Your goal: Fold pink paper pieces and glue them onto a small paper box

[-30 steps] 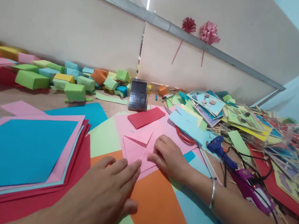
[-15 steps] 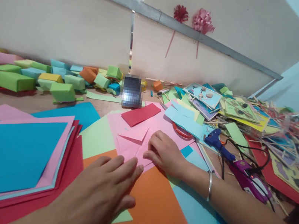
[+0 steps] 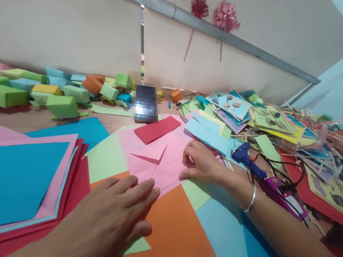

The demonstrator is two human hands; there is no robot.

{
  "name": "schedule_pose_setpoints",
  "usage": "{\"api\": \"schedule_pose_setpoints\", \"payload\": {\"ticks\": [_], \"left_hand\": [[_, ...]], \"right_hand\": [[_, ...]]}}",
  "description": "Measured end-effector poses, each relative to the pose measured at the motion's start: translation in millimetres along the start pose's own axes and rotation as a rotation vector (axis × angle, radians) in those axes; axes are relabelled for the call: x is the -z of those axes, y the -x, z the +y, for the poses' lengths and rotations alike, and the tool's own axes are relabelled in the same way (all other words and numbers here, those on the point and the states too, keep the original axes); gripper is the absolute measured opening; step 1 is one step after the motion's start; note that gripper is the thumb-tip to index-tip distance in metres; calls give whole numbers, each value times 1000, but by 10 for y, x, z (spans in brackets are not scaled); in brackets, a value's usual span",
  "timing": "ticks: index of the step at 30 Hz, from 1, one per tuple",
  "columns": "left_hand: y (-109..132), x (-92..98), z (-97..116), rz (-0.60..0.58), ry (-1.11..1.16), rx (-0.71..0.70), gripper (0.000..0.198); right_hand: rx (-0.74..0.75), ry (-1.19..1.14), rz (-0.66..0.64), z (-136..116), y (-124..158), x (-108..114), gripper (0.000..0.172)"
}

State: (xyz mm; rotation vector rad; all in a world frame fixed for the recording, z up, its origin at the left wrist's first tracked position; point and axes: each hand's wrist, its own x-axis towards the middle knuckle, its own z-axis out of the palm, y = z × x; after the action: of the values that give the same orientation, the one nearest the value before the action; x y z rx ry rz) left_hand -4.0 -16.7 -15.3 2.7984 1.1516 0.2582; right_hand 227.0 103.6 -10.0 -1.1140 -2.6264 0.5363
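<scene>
My left hand (image 3: 117, 210) lies flat, fingers stretched out, its fingertips on the near edge of a pink paper sheet (image 3: 168, 173) and the palm over an orange sheet (image 3: 174, 236). To the right, my right hand (image 3: 201, 163) is over the pink sheet's right side. Its fingers are loosely curled, the thumb stands apart from them, and nothing shows between. A small folded pink piece (image 3: 151, 151) and a red paper strip (image 3: 157, 129) rest on the pink paper beyond my hands. Part of a red curved object shows behind my right hand, mostly hidden.
Stacked coloured paper (image 3: 5, 185) is at left. Several folded paper boxes (image 3: 62, 105) line the back left. A blue glue gun (image 3: 247, 159) and a purple device (image 3: 284, 194) with black cords lie right, near picture cards (image 3: 229, 105) and thin sticks. A blurred-out upright object (image 3: 145, 103) stands at the back.
My right hand has moved right, away from my left fingertips, and its thumb has parted from the curled fingers. My left hand stays flat on the paper. The view has shifted slightly.
</scene>
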Motion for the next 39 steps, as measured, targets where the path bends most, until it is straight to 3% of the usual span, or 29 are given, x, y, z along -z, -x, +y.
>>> {"api": "schedule_pose_setpoints", "payload": {"ticks": [9,12,14,17,20,23,25,28,32,35,39], "left_hand": [[37,19,-22,-28,-19,-5,31],[55,2,-6,12,-37,-8,33],[65,-17,16,71,-31,12,35],[55,-42,35,155,5,69,32],[15,-43,23,135,68,116,24],[-21,-23,4,94,82,150,17],[-28,-12,-4,98,41,169,19],[-18,-7,-12,108,-16,177,20],[7,-19,-7,112,-74,169,22],[14,-33,1,92,-129,195,25],[2,-40,-6,81,-171,181,35]], "right_hand": [[70,-29,-97,56,-5,128,22],[108,11,-117,77,6,171,17],[147,64,-62,90,10,141,16],[289,175,120,106,3,10,24],[417,296,266,133,-12,-123,34],[466,381,366,162,-13,-155,20],[504,405,400,157,0,-119,20],[556,360,315,79,36,-39,23],[569,273,103,-105,89,-6,10],[447,143,61,-217,112,-35,5],[239,-70,-42,-305,119,-38,12]]}}
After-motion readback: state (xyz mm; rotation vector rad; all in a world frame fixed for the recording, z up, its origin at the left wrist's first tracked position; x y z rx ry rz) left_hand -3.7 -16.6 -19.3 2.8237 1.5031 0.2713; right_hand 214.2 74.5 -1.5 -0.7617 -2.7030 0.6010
